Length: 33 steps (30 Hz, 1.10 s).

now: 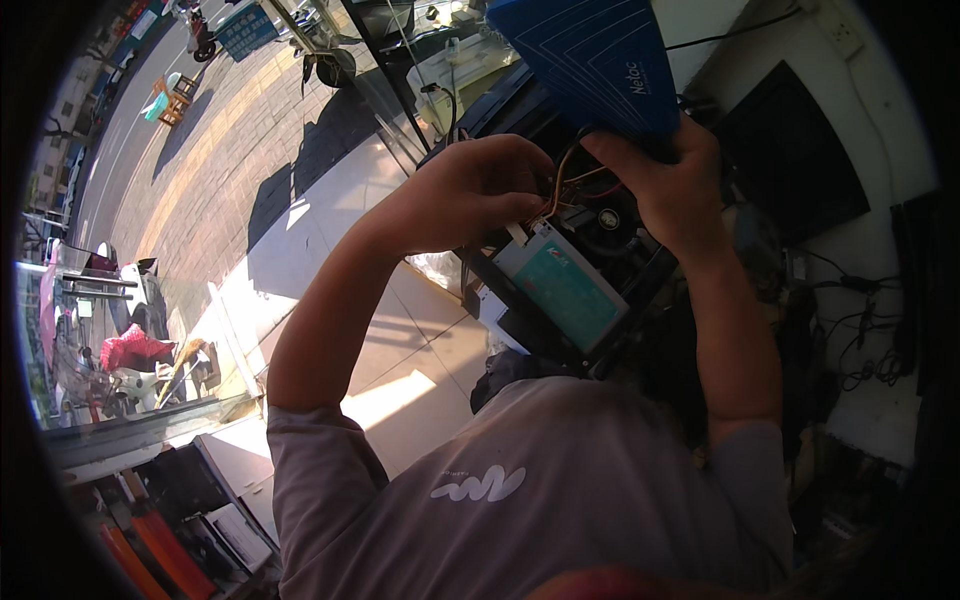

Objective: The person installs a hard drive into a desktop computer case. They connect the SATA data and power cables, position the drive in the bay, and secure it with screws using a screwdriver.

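Blue card, by the look of it, makes up the flat box (585,60) at your right hand (665,185), which seems clamped on its lower end, thumb to one side and fingers to the other. Your left hand (490,190) is apart from it, curled beside the thin wires (562,185); whether its fingertips pinch one, I cannot tell.

To do this well, tilt the box aside so it does not block your view of the wires, or better, put it down and free that hand. Take any plug by its body rather than tugging the wires, and move it straight, since a sideways twist could strain the contacts. A fingertip resting on the metal drive (565,285) would steady it, and a little slack in the wires should spare their joints.

As for looks, the box is deep blue with fine pale lines nested inside one another and white lettering near one edge; its upper end runs out of view. The drive, as I judge it to be, lies slanted in the open computer case (522,312), just below your hands, silver at the rim with a broad teal label. A white plug (517,234) shows at its upper end, though whether it is seated is too small to tell
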Motion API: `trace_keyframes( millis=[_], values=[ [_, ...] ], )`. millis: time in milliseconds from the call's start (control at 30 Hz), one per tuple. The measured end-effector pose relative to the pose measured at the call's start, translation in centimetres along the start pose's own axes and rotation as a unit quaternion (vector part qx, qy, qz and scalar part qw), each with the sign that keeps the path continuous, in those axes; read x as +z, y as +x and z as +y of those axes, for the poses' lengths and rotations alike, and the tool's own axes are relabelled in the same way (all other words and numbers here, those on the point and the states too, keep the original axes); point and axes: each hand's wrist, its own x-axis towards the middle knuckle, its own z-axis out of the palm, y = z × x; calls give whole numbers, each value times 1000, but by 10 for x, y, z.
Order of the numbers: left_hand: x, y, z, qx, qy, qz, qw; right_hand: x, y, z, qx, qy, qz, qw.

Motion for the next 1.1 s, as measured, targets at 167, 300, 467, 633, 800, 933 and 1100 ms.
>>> trace_keyframes(
  millis=[167, 300, 467, 633, 800, 933, 1100],
  values=[
    [-10, 0, -1, -99, -65, -17, 993, -3, 0, 6, 62, 194, 58, 977],
    [3, -3, -20, 56, -88, 18, 994, -5, 10, 2, 135, 177, 127, 967],
    [4, -11, -3, -40, -42, 73, 996, -13, 11, 7, 109, 284, 52, 951],
    [-1, -6, 1, -62, -20, 181, 981, -21, 12, 7, 49, 275, -46, 959],
    [-1, 4, 13, -44, -118, 213, 969, -12, -1, -14, 7, 273, -114, 955],
    [10, 26, 20, -41, -278, 227, 933, 7, -12, -25, -27, 278, -154, 948],
    [-15, 29, 13, -11, -408, 304, 861, -13, -19, -23, -45, 247, -81, 965]
  ],
)
